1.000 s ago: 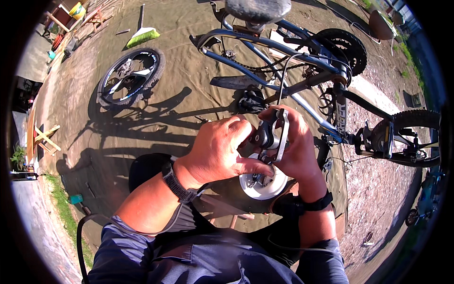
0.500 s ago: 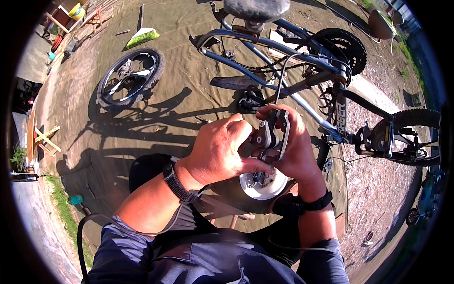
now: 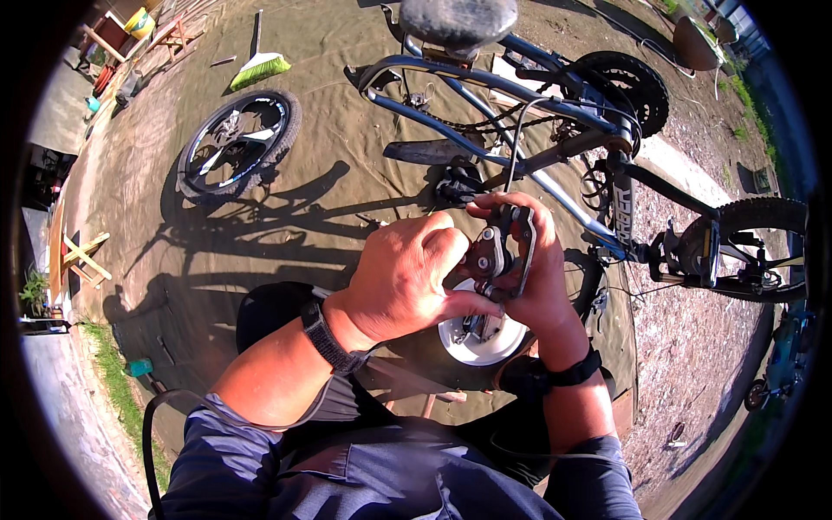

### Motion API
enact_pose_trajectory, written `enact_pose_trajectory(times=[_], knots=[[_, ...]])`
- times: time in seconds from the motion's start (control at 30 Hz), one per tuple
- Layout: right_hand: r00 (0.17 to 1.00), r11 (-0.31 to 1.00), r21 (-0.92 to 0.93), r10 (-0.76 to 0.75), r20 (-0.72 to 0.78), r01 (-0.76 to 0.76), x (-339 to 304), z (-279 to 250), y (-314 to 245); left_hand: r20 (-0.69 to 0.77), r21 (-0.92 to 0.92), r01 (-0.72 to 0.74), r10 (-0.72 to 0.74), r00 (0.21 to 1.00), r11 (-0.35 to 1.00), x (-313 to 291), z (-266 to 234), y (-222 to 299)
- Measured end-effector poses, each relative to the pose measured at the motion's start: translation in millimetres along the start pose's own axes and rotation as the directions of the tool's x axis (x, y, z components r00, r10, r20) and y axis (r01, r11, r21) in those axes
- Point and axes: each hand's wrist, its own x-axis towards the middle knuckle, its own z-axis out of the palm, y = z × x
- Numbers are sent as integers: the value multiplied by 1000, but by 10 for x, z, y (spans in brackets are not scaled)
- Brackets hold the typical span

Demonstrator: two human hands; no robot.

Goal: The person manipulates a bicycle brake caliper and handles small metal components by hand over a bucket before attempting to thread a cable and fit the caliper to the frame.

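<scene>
Both of my hands hold a small dark metal bicycle brake part [image 3: 503, 247] in front of me. My left hand [image 3: 407, 282] pinches its left side with thumb and fingers. My right hand [image 3: 542, 277] wraps around it from the right and behind. Just below the part sits a white round bowl [image 3: 485, 342] with small pieces in it. A blue bicycle frame [image 3: 520, 104] lies upside down beyond my hands, its saddle [image 3: 458, 19] at the top of the view.
A loose bicycle wheel [image 3: 236, 143] lies on the tan ground sheet [image 3: 329, 61] at the left. A green broom [image 3: 260, 65] lies behind it. Another knobbly wheel [image 3: 754, 247] is at the right, over gravel. Wooden stands [image 3: 82, 256] are at the far left.
My hands and the brake part have stayed almost in place; the fingers shifted slightly on the part.
</scene>
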Motion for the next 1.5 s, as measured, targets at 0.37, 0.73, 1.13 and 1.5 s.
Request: enact_pose_trajectory(times=[0.37,0.73,1.13,1.5], knots=[[994,995,33,94,49,-96,67,-55,-70,36,-68,98,-96,995,993,-16,-7,-15],[994,996,76,39,98,-47,70,-165,-49,142,-310,304,-272,952,901,-10,-21,0],[989,993,86,71,128,-82,64,-195,-64,147,-294,295,-262,954,909,9,-33,17],[987,990,94,92,133,-105,47,-196,-16,92,-276,262,-246,965,925,4,-2,9]])
